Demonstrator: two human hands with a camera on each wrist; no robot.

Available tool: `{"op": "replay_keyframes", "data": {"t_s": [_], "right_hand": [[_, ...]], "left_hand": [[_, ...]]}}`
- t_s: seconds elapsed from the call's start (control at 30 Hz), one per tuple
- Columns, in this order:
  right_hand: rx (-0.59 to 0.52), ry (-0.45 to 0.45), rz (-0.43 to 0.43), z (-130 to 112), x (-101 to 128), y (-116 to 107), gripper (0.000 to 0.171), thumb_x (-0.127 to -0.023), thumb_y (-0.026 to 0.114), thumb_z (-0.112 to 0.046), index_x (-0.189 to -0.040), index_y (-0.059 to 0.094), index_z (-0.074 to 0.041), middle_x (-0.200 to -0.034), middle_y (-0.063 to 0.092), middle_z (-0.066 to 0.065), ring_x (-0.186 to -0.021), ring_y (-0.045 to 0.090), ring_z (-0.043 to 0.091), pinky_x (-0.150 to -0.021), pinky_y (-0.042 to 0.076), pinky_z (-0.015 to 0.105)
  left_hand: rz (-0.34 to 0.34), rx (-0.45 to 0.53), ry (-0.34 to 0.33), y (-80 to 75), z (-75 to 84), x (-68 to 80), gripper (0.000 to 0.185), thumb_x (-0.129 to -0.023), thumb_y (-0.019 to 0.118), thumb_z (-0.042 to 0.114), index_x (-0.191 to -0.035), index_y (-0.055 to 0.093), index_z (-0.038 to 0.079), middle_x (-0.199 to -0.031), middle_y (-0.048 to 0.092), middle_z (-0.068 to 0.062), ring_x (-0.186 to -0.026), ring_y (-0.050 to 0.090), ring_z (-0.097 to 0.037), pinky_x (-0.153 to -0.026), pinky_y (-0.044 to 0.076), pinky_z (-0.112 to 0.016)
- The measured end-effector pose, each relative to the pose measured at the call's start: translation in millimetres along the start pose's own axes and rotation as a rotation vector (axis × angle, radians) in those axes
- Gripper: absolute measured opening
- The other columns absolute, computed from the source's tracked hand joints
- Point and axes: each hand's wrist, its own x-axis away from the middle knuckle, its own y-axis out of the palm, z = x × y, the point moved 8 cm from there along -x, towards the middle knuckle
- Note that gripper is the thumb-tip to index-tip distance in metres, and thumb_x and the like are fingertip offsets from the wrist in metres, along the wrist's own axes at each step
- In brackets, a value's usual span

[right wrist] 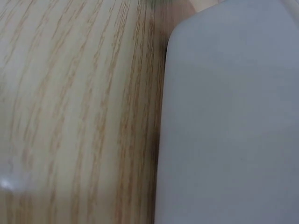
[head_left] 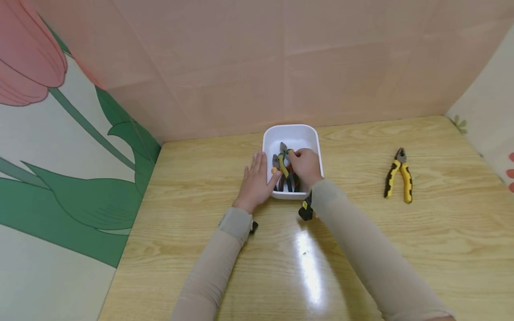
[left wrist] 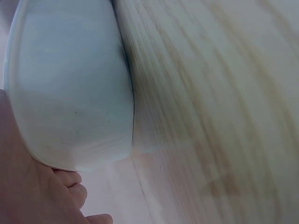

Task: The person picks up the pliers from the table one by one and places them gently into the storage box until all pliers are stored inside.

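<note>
A white plastic bin (head_left: 291, 195) stands on the table with several pliers inside. My right hand (head_left: 307, 166) reaches into it and grips pliers (head_left: 283, 166) with yellow-green handles, their metal jaws tipped toward the back wall. Along the bin's left rim lies my left hand (head_left: 256, 183), fingers straight and thumb over the edge. Under the held pair, other pliers (head_left: 289, 183) with dark handles are partly hidden by the right hand. The left wrist view has the left hand (left wrist: 32, 191) against the bin's outer wall (left wrist: 70, 84); the right wrist view shows only the bin's side (right wrist: 229, 112) and the tabletop.
Yellow and black pliers (head_left: 407, 180) lie on the wooden table (head_left: 192, 178) to the right, handles spread toward me. A pink-covered wall (head_left: 225, 67) rises behind the bin, and a panel with painted flowers (head_left: 80, 191) borders the left side.
</note>
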Motion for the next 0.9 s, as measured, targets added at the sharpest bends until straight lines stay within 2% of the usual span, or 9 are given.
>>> {"op": "replay_keyframes", "data": {"t_s": [0.23, 0.63, 0.9], "right_hand": [[0.004, 0.019, -0.012, 1.9, -3.0, 1.2, 0.045, -0.103, 0.051, -0.04, -0.125, 0.067, -0.004, -0.104, 0.068, 0.012, -0.09, 0.063, 0.023, -0.069, 0.057, 0.032], [0.017, 0.024, 0.001, -1.6, 2.4, 0.5, 0.039, -0.103, 0.052, -0.035, -0.123, 0.067, -0.005, -0.108, 0.066, 0.012, -0.094, 0.062, 0.024, -0.077, 0.057, 0.035], [0.066, -0.032, -0.009, -5.4, 2.7, 2.0, 0.037, -0.102, 0.053, -0.028, -0.125, 0.068, -0.005, -0.105, 0.069, 0.012, -0.091, 0.065, 0.023, -0.075, 0.058, 0.035]], "left_hand": [[-0.001, 0.005, -0.008, 0.5, -0.1, -1.0, 0.082, -0.107, 0.034, 0.056, -0.162, 0.005, 0.003, -0.17, -0.001, -0.01, -0.155, -0.007, -0.019, -0.124, 0.008, -0.056], [-0.001, 0.013, -0.012, 0.3, -0.3, -1.0, 0.082, -0.106, 0.036, 0.055, -0.162, 0.006, 0.003, -0.17, 0.001, -0.012, -0.156, -0.006, -0.02, -0.124, 0.007, -0.055], [0.004, 0.012, -0.009, -0.5, -0.3, -1.0, 0.082, -0.107, 0.037, 0.054, -0.162, 0.006, 0.001, -0.17, 0.002, -0.013, -0.156, -0.005, -0.021, -0.124, 0.008, -0.056]]}}
